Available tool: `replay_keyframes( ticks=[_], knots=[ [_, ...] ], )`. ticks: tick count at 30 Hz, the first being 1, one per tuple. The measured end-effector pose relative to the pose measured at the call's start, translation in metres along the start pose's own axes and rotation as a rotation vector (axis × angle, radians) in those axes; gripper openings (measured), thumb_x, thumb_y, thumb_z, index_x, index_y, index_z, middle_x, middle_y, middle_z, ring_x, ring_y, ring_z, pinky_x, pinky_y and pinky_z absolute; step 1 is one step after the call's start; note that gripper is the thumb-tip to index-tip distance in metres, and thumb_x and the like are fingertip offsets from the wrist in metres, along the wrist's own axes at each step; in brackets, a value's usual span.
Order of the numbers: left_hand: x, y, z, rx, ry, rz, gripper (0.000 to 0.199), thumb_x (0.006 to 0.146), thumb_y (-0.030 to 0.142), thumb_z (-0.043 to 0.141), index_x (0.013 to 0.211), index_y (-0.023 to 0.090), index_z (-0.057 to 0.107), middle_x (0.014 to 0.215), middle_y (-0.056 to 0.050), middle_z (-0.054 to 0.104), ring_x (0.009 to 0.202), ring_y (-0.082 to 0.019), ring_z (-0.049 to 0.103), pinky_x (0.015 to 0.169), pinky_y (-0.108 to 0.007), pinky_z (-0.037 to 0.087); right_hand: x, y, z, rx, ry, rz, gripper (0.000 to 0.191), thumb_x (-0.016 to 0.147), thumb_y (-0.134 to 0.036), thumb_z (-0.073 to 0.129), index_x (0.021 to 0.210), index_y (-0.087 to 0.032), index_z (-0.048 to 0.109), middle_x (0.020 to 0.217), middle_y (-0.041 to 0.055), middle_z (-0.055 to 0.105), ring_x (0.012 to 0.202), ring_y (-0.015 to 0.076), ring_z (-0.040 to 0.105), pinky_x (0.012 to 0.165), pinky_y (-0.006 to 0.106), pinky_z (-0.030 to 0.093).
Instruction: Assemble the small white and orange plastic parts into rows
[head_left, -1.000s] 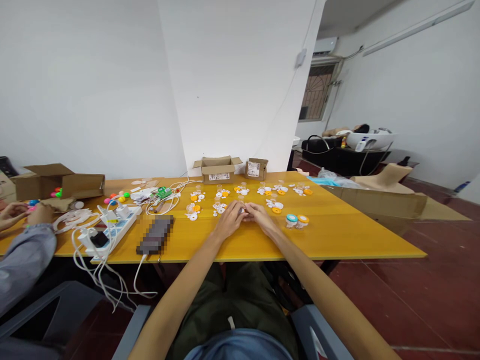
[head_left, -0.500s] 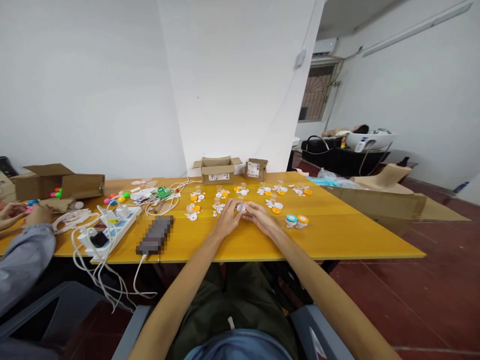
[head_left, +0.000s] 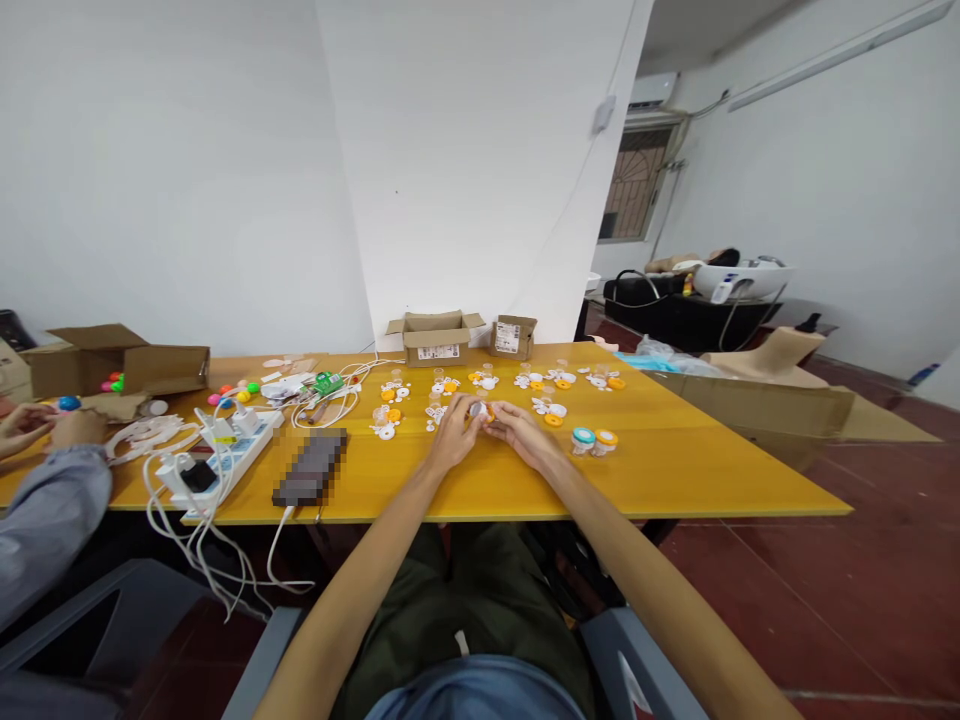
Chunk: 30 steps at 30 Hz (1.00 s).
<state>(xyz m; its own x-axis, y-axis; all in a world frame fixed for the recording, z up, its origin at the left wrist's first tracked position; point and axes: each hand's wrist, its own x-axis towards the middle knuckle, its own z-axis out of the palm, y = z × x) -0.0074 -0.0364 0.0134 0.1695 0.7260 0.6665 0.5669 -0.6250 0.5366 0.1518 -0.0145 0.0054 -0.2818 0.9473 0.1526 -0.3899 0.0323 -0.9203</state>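
Above the middle of the table, my left hand [head_left: 453, 437] and my right hand [head_left: 520, 431] meet with fingers curled around a small round white plastic part [head_left: 477, 409]. A bit of orange shows on its right side, by my right fingertips. The rest of it is hidden behind my fingers. Just right of my right hand stand two small clear jars, one with a teal lid [head_left: 583, 435] and one with an orange lid [head_left: 606, 437]. Beyond my hands lie small piles of white discs, orange rings [head_left: 553, 420] and clear cups [head_left: 439, 376].
Two cardboard boxes, one open [head_left: 436, 340] and one smaller [head_left: 513, 339], stand against the wall. To my left are a blurred dark device [head_left: 310, 468], a power strip [head_left: 229, 455] with tangled white cables, and a co-worker's sleeve [head_left: 56, 510] with hands near coloured balls.
Between my hands the white part has turned: its open round face pointed up before, and now it is tilted with orange visible. My hands stay in nearly the same place.
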Motion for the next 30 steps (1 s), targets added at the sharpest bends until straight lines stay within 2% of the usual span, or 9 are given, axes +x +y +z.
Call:
replay_keyframes(
  ticks=[5,13,18,25,30],
  knots=[
    [-0.002,0.003,-0.001,0.098,-0.01,-0.013,0.024,0.092,0.022,0.056,0.115,0.025,0.064,0.11,-0.006,0.064,0.103,-0.021,0.062,0.095,-0.035,0.051,0.003,0.003,-0.004,0.016,0.053,-0.03,0.026,0.068,-0.041,0.084,0.079,-0.024,0.067,0.082,0.0017,0.075,0.076,0.0185,0.071,0.078,0.034,0.059],
    [-0.005,0.003,0.001,0.291,-0.19,0.05,0.026,0.079,0.012,0.06,0.101,0.024,0.066,0.102,-0.006,0.065,0.101,-0.025,0.062,0.096,-0.038,0.051,0.008,0.005,-0.011,0.007,0.103,-0.083,0.022,0.072,-0.041,0.079,0.079,-0.026,0.064,0.079,0.0023,0.074,0.084,0.0238,0.073,0.077,0.037,0.059],
    [-0.004,0.003,0.002,0.344,-0.27,0.023,0.026,0.077,0.011,0.06,0.1,0.023,0.066,0.102,-0.008,0.065,0.104,-0.027,0.061,0.099,-0.04,0.05,0.007,0.005,-0.009,0.006,0.123,-0.09,0.022,0.072,-0.041,0.078,0.08,-0.026,0.064,0.081,0.0023,0.075,0.084,0.0237,0.074,0.078,0.037,0.06],
    [-0.005,0.001,0.002,0.317,-0.259,0.014,0.029,0.078,0.011,0.06,0.104,0.024,0.065,0.104,-0.008,0.065,0.105,-0.026,0.06,0.098,-0.039,0.05,0.006,0.002,-0.008,0.031,0.112,-0.067,0.026,0.067,-0.042,0.083,0.078,-0.025,0.067,0.08,0.0019,0.074,0.08,0.0217,0.073,0.076,0.035,0.059],
    [-0.004,0.005,0.001,0.269,-0.126,0.009,0.025,0.084,0.012,0.059,0.105,0.024,0.065,0.105,-0.007,0.064,0.105,-0.025,0.061,0.097,-0.039,0.051,0.004,0.002,-0.005,0.007,0.07,-0.068,0.032,0.063,-0.048,0.087,0.074,-0.024,0.069,0.074,0.0011,0.072,0.072,0.0194,0.07,0.074,0.033,0.058]
  ],
)
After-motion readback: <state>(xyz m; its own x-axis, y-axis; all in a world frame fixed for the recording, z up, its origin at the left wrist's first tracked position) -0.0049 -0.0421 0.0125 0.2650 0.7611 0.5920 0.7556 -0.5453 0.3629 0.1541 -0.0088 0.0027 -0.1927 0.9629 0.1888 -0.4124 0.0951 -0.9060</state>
